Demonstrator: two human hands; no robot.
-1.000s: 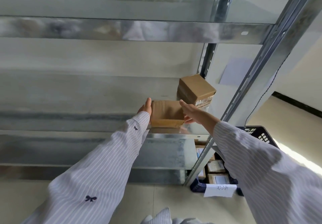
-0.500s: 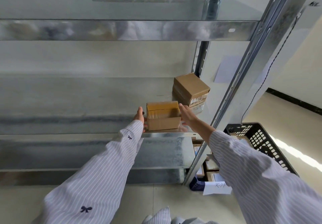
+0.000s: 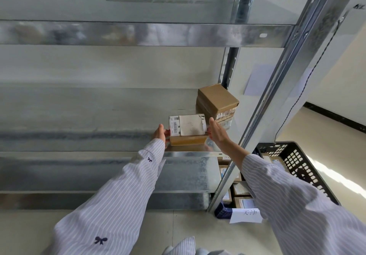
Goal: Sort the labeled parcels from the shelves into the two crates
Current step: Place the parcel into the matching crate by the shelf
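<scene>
Looked plain brown on the parcel (image 3: 187,142), white with a black barcode on its label (image 3: 191,125). Ran in thin grey stripes over the pale sleeve (image 3: 122,195), dotted with dark navy bows (image 3: 100,240). Gleamed silver-grey on the shelf (image 3: 118,33); showed black on the latticed crate (image 3: 297,156).

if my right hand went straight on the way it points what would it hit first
Probably the stack of brown parcels just behind the right hand holding the labelled parcel; depth is unclear.

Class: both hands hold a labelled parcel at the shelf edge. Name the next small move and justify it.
Probably lift the parcel off the shelf toward the body: the left hand and right hand grip its sides, its label faces up, and the black crate sits below right.
</scene>
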